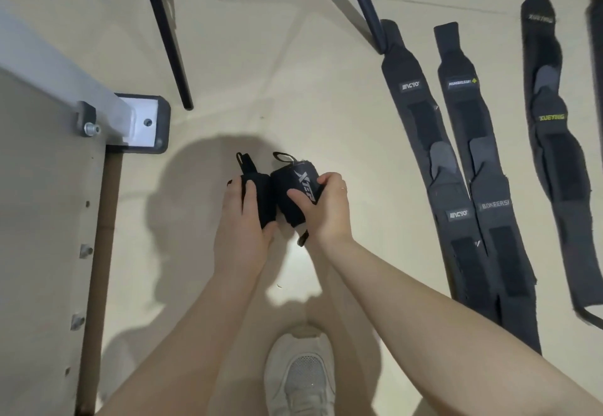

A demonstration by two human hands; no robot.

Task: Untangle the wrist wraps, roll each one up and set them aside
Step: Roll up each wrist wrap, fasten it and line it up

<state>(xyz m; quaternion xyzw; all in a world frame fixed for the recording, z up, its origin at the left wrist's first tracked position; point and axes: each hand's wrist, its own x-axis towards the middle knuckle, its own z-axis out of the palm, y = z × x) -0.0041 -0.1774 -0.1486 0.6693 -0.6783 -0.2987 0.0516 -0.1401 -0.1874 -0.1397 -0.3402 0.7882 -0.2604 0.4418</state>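
Holding two rolled black wrist wraps side by side low over the beige floor [293,72], the person has one in each hand. The left hand [243,219] has its fingers curled round the left roll [257,193], whose thumb loop sticks up. The right hand [321,210] grips the right roll [293,187], which bears pale lettering partly hidden by the thumb, with "X" plainly readable. To the right, flat grey-black wraps lie stretched out lengthwise on the floor: one [424,141] labelled "JINCYO" twice, just beside one [489,187] reading "BOKEERSI", and farther right one [551,128] with yellow "XUEYING". A white shoe [301,379] shows below.
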